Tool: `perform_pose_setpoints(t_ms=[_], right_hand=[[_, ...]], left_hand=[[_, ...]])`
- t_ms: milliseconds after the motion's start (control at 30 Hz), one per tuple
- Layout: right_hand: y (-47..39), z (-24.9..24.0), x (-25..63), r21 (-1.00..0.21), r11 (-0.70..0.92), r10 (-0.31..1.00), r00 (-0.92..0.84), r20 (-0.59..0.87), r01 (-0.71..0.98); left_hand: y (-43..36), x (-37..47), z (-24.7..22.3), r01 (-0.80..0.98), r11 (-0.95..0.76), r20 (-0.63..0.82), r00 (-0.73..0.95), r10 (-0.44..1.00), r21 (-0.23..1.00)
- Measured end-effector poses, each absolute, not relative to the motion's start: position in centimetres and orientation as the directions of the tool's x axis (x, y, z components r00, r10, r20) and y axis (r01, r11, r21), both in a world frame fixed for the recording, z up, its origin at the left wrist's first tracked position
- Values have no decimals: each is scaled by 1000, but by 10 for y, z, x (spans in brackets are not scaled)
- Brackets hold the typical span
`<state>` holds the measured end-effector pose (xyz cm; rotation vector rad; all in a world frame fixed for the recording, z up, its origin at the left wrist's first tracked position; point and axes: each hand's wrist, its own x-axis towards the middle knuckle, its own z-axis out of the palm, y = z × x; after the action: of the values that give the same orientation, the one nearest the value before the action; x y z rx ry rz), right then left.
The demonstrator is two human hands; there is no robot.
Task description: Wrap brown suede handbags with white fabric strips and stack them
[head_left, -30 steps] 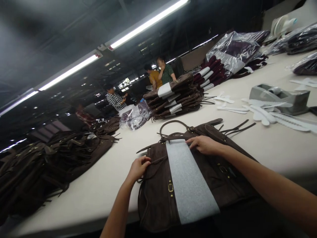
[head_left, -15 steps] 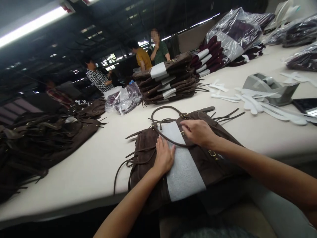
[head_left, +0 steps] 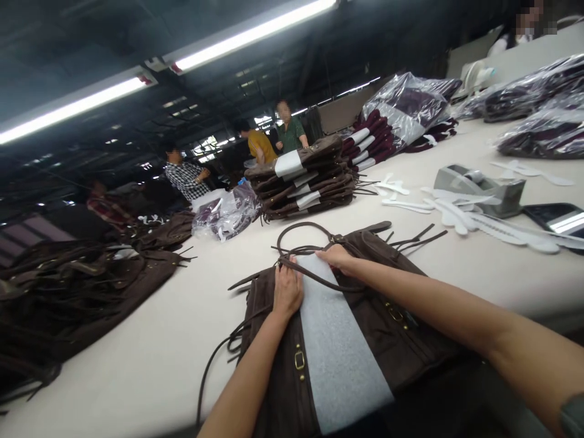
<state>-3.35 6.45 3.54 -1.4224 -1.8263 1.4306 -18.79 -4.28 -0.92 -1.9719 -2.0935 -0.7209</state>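
Note:
A dark brown handbag lies on the table before me, with brass buckles and dangling cords. Across its middle runs a grey strip of sheet material, passing under the near handle. My left hand rests flat on the bag along the strip's left edge, fingers stretched out and tips at the base of the handle. At the strip's upper right end, my right hand has its fingers closed on the edge. Its fingertips are partly hidden under the strip or bag.
Behind the bag stands a stack of brown bags with pale bands. More brown bags are heaped at left. To the right are a tape dispenser, white cut-out pieces and a phone. Several people stand in the background.
My right hand has moved from above the handle down to the strip's upper edge. My left hand has slid up and left toward the handle's base. The camera view has tilted upward.

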Motion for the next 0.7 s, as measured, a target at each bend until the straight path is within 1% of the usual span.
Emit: perform_pose_setpoints(t_ms=[100, 167, 400, 467, 533, 600, 700], right_hand=[[76, 25, -44, -860, 14, 943, -293, -158, 510], [81, 19, -45, -837, 54, 959, -263, -108, 544], [88, 12, -33, -744, 146, 967, -254, -33, 653], [88, 12, -32, -709, 169, 966, -258, -19, 685], [85, 15, -33, -669, 196, 967, -256, 8, 717], [78, 18, -34, -625, 231, 965, -255, 53, 745], [63, 19, -32, -566, 311, 949, -278, 147, 763]], left_hand=[[-34, -203, -10, 979, 14, 474, -112, 873, 205], [-33, -209, -12, 981, 16, 489, -110, 866, 192], [-41, -206, -10, 988, -5, 481, -71, 874, 156], [-44, -197, -8, 991, -39, 477, -28, 878, 130], [-46, -187, -7, 991, -105, 442, 57, 895, 84], [-47, -177, -8, 987, -153, 360, 130, 924, 38], [-43, -170, -9, 990, -138, 209, 134, 969, 3]])
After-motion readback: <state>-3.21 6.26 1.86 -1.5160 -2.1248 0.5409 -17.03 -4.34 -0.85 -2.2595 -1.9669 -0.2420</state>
